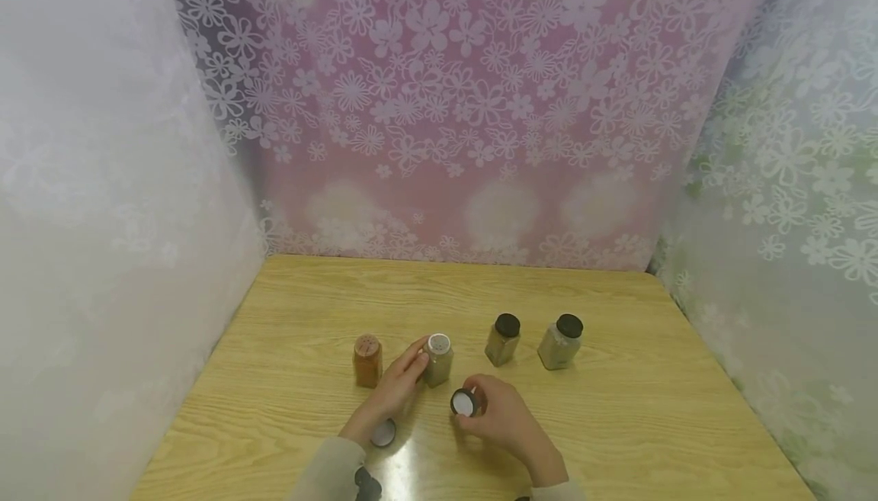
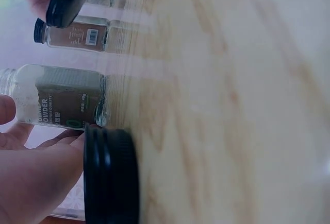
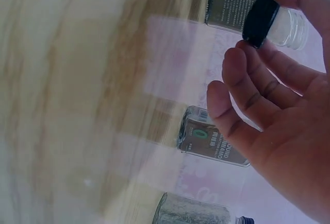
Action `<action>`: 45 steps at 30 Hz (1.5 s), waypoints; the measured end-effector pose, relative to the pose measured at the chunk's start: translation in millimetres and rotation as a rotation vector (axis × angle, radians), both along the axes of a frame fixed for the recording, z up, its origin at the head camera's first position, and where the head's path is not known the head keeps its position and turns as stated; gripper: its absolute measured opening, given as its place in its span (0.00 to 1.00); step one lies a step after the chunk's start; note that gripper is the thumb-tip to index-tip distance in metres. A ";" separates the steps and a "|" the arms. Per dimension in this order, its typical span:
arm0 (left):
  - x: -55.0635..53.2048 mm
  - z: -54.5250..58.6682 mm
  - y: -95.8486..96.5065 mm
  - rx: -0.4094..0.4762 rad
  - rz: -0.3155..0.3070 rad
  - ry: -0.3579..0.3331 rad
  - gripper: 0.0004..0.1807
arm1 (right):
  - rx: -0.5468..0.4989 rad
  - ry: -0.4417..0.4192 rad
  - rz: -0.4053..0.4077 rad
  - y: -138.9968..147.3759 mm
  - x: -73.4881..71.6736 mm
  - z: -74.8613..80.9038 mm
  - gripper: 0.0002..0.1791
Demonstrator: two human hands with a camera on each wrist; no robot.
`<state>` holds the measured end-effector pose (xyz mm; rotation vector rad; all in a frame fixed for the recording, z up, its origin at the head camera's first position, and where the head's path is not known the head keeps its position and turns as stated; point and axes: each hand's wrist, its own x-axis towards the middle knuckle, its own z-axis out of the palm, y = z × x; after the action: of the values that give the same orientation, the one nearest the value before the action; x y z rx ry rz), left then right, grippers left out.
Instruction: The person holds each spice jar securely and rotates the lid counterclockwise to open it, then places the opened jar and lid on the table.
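Note:
My left hand [image 1: 396,385] grips a square glass spice jar [image 1: 439,367] of greenish-brown powder, which stands upright on the table. The jar's perforated sifter top is exposed, and its label [image 2: 67,103] shows in the left wrist view. To the right and nearer the front, my right hand [image 1: 506,415] pinches a black screw lid [image 3: 260,19] between thumb and fingers, its pale inside facing up in the head view. A second lid [image 1: 383,433] lies on the table beside my left wrist. Left of that hand stands an uncapped jar of orange-red spice [image 1: 368,365].
Two more spice jars with black lids on stand farther back to the right: a brownish one [image 1: 503,345] and a paler one [image 1: 559,348]. The wooden table [image 1: 617,425] is enclosed by a flowered pink backdrop [image 1: 466,104] and pale side panels.

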<state>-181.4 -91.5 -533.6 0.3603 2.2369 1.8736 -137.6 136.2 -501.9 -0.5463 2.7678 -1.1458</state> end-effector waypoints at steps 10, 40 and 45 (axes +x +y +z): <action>0.1 -1.1 2.0 0.003 -0.016 -0.006 0.31 | 0.037 -0.072 0.043 5.8 2.0 -7.9 0.20; 8.0 73.3 45.2 -0.040 0.223 0.575 0.22 | -0.251 0.285 -0.246 44.7 -22.9 24.0 0.17; 7.0 75.6 85.8 -0.028 0.139 0.550 0.23 | -0.243 0.402 -0.275 54.6 -40.3 34.5 0.19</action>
<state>-174.4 -5.7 -458.0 0.8215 2.6862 1.9924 -177.9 190.7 -467.4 -0.4719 3.1380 -1.6068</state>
